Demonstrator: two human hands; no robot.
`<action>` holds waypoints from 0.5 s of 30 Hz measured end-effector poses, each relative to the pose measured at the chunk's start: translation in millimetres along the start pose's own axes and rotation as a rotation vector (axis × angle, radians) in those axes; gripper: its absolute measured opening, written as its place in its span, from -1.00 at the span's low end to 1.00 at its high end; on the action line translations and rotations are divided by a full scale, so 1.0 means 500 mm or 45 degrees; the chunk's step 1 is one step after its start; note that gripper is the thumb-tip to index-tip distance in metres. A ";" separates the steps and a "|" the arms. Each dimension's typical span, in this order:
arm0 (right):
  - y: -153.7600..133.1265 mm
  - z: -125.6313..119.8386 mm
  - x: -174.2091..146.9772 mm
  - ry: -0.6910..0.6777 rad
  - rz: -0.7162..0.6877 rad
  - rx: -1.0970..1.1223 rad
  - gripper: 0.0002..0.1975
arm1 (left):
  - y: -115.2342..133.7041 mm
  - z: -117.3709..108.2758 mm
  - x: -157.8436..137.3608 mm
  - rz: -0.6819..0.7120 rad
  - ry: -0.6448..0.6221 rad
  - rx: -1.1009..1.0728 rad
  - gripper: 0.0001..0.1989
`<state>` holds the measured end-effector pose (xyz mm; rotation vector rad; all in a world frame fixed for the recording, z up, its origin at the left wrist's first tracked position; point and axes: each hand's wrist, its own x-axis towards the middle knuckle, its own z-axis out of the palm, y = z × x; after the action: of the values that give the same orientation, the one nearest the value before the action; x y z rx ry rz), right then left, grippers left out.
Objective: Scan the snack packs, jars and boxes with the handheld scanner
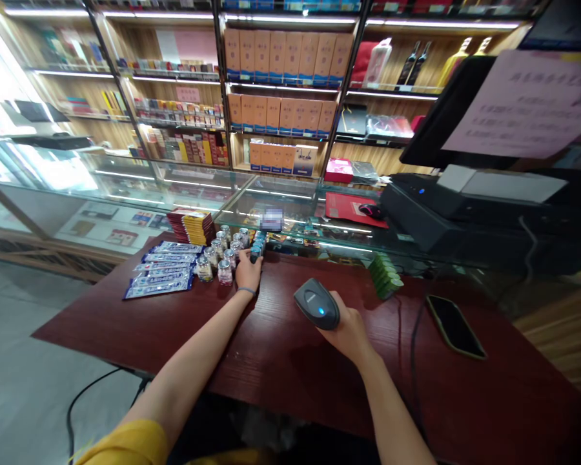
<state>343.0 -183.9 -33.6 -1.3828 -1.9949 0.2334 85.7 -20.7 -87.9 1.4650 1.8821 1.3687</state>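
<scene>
My right hand [351, 329] is wrapped around the handle of a dark grey barcode scanner [317, 303], which has a blue light on top and is held above the brown table. My left hand [248, 271] reaches to the table's far side, its fingers closed at the near end of a row of small blue containers [258, 242]; the fingers partly cover the piece they grip. Just left of that hand stand several small clear jars with silvery lids [225, 271]. Blue-and-white packets [162, 268] lie in a fanned row farther left.
Stacked red and yellow packs [191, 226] stand behind the packets. A row of green packs [385, 276] and a phone [456, 326] lie on the right, with a cable running between them. Behind are a glass counter [213, 187], a mouse [370, 211] and a monitor [445, 110].
</scene>
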 end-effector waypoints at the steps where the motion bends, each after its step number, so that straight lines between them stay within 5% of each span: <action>1: 0.000 0.000 0.000 0.004 0.000 -0.001 -0.67 | 0.000 0.000 0.000 -0.005 0.001 -0.006 -0.60; 15: 0.010 0.005 -0.001 0.029 0.023 -0.008 -0.68 | -0.009 0.008 0.003 0.177 -0.008 -0.300 -0.23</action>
<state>345.1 -181.7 -38.3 -1.4022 -1.9666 0.2191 86.0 -17.4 -93.4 1.4996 1.5767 1.5869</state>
